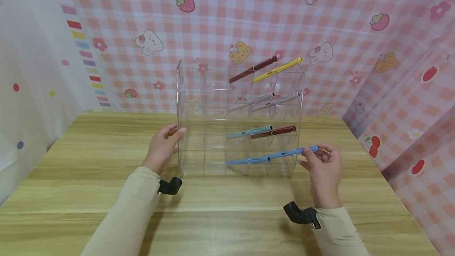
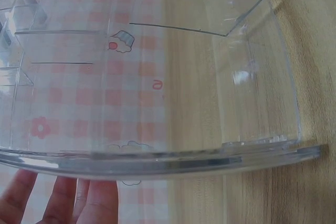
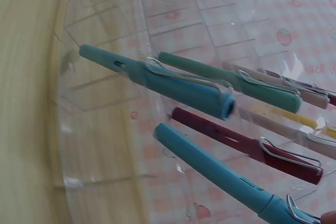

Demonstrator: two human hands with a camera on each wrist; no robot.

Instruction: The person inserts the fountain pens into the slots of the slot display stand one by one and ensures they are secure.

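My right hand (image 1: 324, 169) pinches a light blue fountain pen (image 1: 289, 153) by its cap end, between thumb and fingers. The pen's other end reaches into the bottom row of a clear acrylic pen rack (image 1: 216, 156), on the right. Just left of it a second blue pen (image 1: 249, 161) lies in that row. In the right wrist view the held pen (image 3: 207, 163) slants below a dark red pen (image 3: 236, 141). With fingers fairly straight, my left hand (image 1: 161, 151) touches the outer left side of the rack; its fingertips (image 2: 63, 192) meet the clear panel in the left wrist view.
Higher in the rack's right half rest a teal pen (image 1: 245, 132), a dark red pen (image 1: 281, 130), two pale lilac pens (image 1: 256, 101), a brownish-red pen (image 1: 250, 70) and a yellow pen (image 1: 279, 70). The rack stands on a wooden table (image 1: 227, 216) before a pink checked cloth (image 1: 213, 31).
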